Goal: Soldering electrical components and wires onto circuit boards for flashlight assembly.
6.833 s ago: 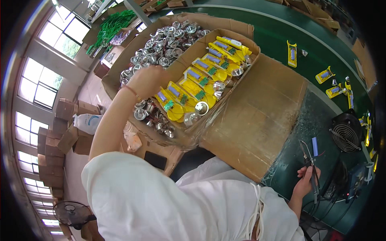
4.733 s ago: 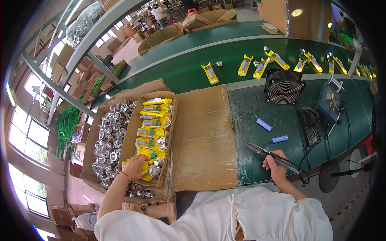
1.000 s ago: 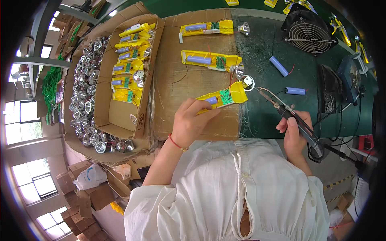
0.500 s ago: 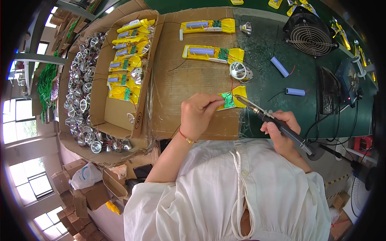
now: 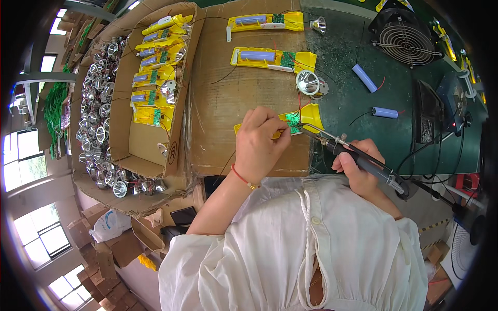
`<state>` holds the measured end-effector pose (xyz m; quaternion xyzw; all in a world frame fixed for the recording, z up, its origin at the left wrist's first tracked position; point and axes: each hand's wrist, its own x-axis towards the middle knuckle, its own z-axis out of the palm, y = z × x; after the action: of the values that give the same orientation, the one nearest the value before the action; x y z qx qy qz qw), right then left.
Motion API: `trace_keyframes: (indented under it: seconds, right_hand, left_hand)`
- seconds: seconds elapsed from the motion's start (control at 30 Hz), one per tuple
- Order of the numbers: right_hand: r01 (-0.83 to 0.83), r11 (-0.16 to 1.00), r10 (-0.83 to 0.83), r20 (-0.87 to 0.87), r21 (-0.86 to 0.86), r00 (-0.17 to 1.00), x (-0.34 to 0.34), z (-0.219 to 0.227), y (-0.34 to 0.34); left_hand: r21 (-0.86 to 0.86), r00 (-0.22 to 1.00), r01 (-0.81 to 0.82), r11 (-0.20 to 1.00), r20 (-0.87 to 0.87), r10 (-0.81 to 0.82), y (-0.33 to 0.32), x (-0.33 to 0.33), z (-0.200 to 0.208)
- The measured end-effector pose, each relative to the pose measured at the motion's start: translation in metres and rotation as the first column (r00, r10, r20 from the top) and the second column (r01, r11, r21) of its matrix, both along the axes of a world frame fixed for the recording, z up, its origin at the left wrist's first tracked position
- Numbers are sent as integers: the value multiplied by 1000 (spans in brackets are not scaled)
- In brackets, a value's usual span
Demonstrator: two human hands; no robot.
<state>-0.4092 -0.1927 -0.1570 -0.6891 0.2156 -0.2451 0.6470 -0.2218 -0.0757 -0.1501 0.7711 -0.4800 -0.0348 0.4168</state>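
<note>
My right hand (image 5: pixel 360 160) grips a black soldering iron (image 5: pixel 365 165) with a thin metal tube along it. Its tip meets the right side of a green circuit board (image 5: pixel 293 122). This board sits in a yellow plastic casing half (image 5: pixel 313 115), partly covered by my left hand (image 5: pixel 262 135). The left fingers are pinched at the board's left edge; what they hold is hidden. Thin red wires rise from the board toward a round silver reflector (image 5: pixel 307 82). Just beyond lies another yellow casing (image 5: pixel 303 60) with a purple battery cell (image 5: pixel 258 56) and a board.
A cardboard box (image 5: pixel 177 111) of filled yellow casings stands at left, beside a heap of silver reflectors (image 5: pixel 104 110). Two loose purple cells (image 5: pixel 385 112) lie on the green mat at right. A black fan (image 5: pixel 407 44) and a soldering station (image 5: pixel 452 106) stand beyond, with cables running near.
My left hand has turned and shifted a little, with the fingers more curled over the casing. The iron's tip has moved slightly left and down at the board. The whole view has shifted slightly.
</note>
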Motion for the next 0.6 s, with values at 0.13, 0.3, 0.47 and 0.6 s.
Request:
trace_keyframes:
  seconds: [0.13, 0.3, 0.47, 0.6]
  right_hand:
    - [36, 999, -35, -13, 32, 999, 3, 0, 2]
    - [25, 999, -25, -1, 47, 1000, 4, 2, 2]
    - [81, 992, -81, 3, 102, 997, 0, 4, 3]
    - [118, 979, -130, 63, 166, 989, -4, 3, 2]
  left_hand:
    - [-4, 1000, -11, 1000, -14, 10, 0, -1, 0]
    - [6, 1000, -13, 1000, -3, 13, -2, -2, 0]
    - [8, 1000, -30, 1000, -1, 30, -2, -3, -1]
    - [23, 999, -32, 999, -4, 32, -2, -4, 1]
